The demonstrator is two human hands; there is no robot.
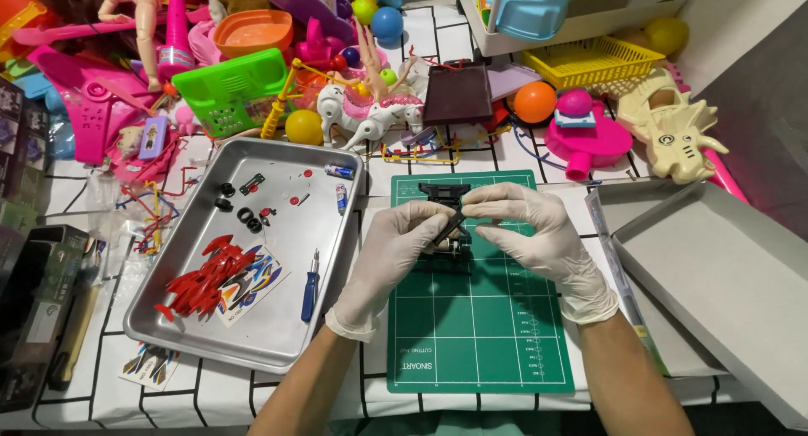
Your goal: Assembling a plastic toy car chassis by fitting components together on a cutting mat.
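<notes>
Gloved hands meet over one green cutting mat (480, 318) on the counter (76, 200) in the head view: the left hand (389, 255) and the right hand (526, 234) each pinch a single black toy-car chassis (446, 202), held just above the mat's far end, both grips clamped on it. Just left of the mat lies one metal tray (278, 327) holding one red car body (202, 286), one sticker sheet (252, 286), one blue-handled screwdriver (310, 286), two small batteries (340, 172) and four black tyres (249, 220). One grey box lid (724, 276) sits to the right, near the right wrist. Toys crowd the far edge, too many to count.
</notes>
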